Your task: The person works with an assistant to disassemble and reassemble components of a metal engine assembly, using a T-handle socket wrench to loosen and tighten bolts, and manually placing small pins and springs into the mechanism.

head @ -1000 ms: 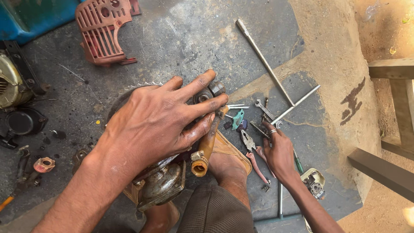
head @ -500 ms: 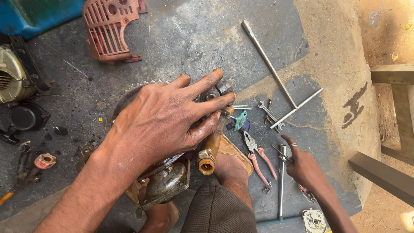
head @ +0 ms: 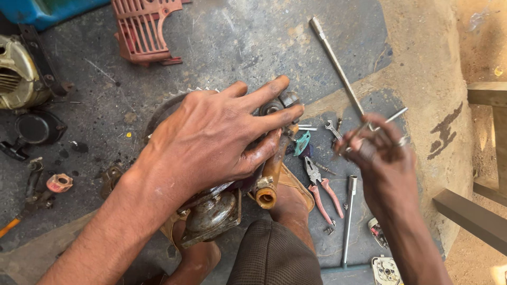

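The left hand (head: 211, 140) lies flat and spread over a small engine block (head: 211, 211), palm down, fingers reaching to the right across its upper end, pressing on it without curling around any part; this hand is open, not clenched. The fingertips rest on a dark round fitting (head: 272, 107) at the top of the block, and just below the little finger a rusty orange tube (head: 270, 179) slants down to an open round mouth. The block sits on the dark stained floor (head: 232, 47), wedged against the person's bare foot (head: 288, 203), with a brown-trousered knee (head: 272, 253) just under it. The right hand (head: 377, 158), to the right of the block and raised off the floor, is pinched around a thin metal rod tool (head: 393, 115), whose end sticks out up and to the right past the fingers; a ring shows on one finger. Between the two hands lie red-handled pliers (head: 322, 190), a small spanner (head: 334, 129) and a teal piece (head: 302, 142). Below the right hand a straight steel socket driver (head: 348, 221) lies upright. Above it a long steel bar (head: 338, 66) runs diagonally. Far left of the left hand sit a cream-coloured engine housing (head: 16, 74) and, above, a red slotted cover (head: 140, 29).
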